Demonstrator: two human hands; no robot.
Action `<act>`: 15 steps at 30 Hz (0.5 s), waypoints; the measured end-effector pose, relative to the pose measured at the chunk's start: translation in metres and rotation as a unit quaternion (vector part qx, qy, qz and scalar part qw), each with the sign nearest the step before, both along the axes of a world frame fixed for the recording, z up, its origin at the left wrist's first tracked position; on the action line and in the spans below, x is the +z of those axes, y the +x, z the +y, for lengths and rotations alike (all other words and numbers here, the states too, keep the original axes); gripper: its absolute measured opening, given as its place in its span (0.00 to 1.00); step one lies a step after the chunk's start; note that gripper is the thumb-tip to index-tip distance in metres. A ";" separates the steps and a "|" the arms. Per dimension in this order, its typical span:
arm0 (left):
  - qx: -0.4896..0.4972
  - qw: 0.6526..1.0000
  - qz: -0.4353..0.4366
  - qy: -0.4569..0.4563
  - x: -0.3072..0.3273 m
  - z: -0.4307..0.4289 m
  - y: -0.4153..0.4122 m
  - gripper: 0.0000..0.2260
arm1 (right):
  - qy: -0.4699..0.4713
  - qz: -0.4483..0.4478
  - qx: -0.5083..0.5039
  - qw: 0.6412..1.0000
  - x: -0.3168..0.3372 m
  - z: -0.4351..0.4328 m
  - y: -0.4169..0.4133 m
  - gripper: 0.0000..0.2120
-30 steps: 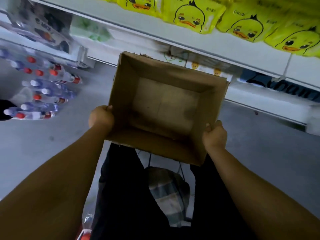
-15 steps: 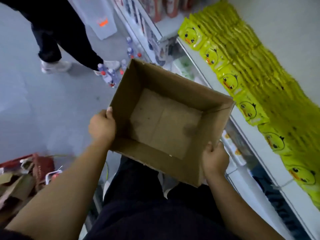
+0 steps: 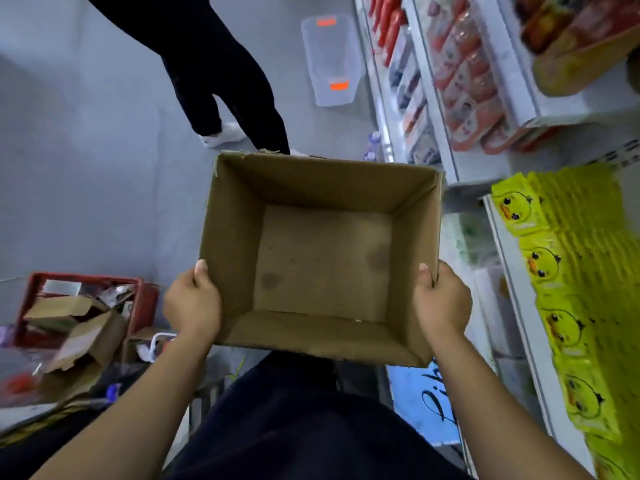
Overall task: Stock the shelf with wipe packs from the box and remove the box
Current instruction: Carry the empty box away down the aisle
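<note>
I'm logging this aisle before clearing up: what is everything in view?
Cardboard box: one, brown, empty, centre.
Wipe packs: many, yellow with duck faces, stacked at right.
Red packets: many, red, upper right.
Plastic bin: one, clear with orange labels, top, right of centre.
Basket: one, red, lower left, holding cardboard scraps.
Another person's legs: two, black trousers, top centre.
Left hand: one, grips the box's left wall.
Right hand: one, grips the box's right wall.

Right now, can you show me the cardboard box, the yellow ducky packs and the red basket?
cardboard box [image 3: 325, 268]: head view, on its bare inside bottom.
yellow duck packs [image 3: 542, 267]: head view, on one pack's duck face.
red basket [image 3: 86, 277]: head view, on its far rim.
</note>
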State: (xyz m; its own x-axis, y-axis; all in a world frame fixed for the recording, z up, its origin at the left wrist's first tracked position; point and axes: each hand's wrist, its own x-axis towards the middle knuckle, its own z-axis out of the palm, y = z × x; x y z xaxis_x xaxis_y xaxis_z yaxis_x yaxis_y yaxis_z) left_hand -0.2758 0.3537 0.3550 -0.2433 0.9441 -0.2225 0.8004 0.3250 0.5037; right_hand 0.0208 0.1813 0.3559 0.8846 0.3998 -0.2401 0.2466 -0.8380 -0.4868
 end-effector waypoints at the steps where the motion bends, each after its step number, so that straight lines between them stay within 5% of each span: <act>1: 0.017 1.000 -0.007 -0.002 0.003 0.015 -0.006 0.22 | -0.001 0.005 0.009 1.000 0.002 0.025 -0.002 0.15; 15: 0.318 0.947 -0.050 0.004 0.026 0.071 -0.096 0.19 | 0.000 0.038 0.257 0.966 0.025 0.262 -0.057 0.15</act>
